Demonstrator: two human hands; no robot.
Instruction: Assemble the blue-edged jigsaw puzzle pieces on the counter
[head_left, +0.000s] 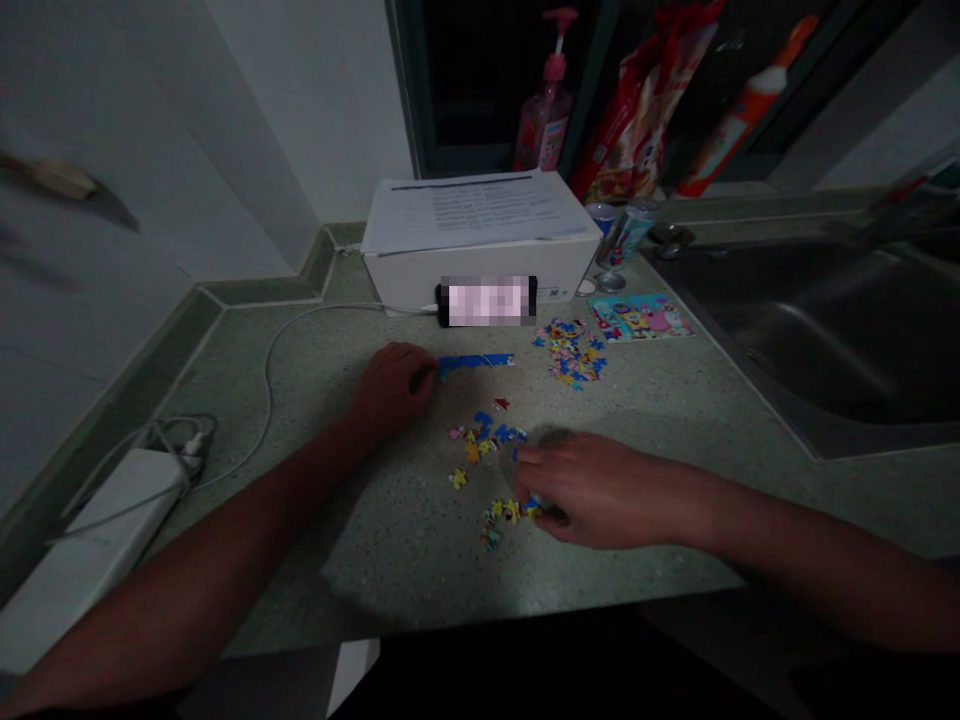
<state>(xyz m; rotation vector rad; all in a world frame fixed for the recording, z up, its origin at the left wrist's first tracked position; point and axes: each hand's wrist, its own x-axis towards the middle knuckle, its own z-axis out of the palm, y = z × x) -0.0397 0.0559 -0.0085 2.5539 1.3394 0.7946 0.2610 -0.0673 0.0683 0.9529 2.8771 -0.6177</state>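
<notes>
My left hand [394,388] rests on the counter with curled fingers. Its thumb and index fingertips meet at the left end of a narrow blue strip of joined jigsaw pieces [476,361]. Lower right, my right hand [581,490] bends its closed fingers down over loose jigsaw pieces [510,511]; whatever lies under the fingertips is hidden. Between the hands is a small cluster of blue, yellow and orange pieces [484,436], with a red piece [502,404] above it and a yellow piece [458,479] below. A larger heap of mixed pieces [576,352] lies farther back.
A phone [487,301] on a cable leans against a white box [480,262]. Right of it are a colourful cartoon picture card [642,318] and a clear tube [630,232]. A metal sink [802,350] borders the counter at right; a white power strip [120,530] lies at left.
</notes>
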